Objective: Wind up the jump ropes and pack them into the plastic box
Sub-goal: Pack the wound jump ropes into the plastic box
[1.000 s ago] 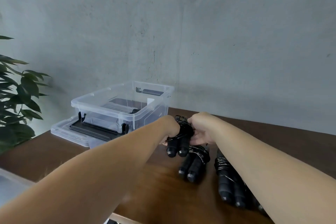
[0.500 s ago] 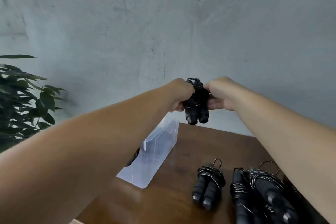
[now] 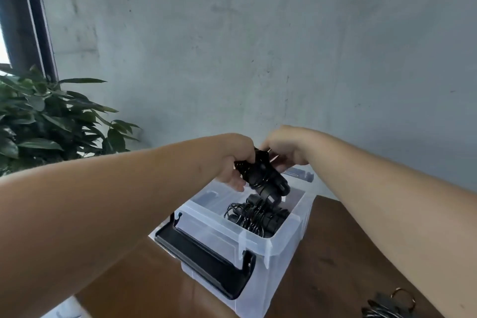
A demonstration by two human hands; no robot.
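- Since 0.5 s ago: your hands point(image 3: 260, 160) carried the wound rope bundle point(image 3: 263, 175) over the plastic box point(image 3: 258, 248).
- Both hands grip it; an early release could unwind the coils.

- Both bare forearms reach forward and meet near the centre of view.
- The left arm comes in from 8 o'clock, its left hand point(image 3: 236, 160) knuckles-up, fingers curled round the near end of a wound jump rope point(image 3: 263, 175).
- The right arm enters from 4 o'clock; the right hand point(image 3: 282, 148) grips the bundle's far end, fingers curled under.
- The hands sit just beside each other.
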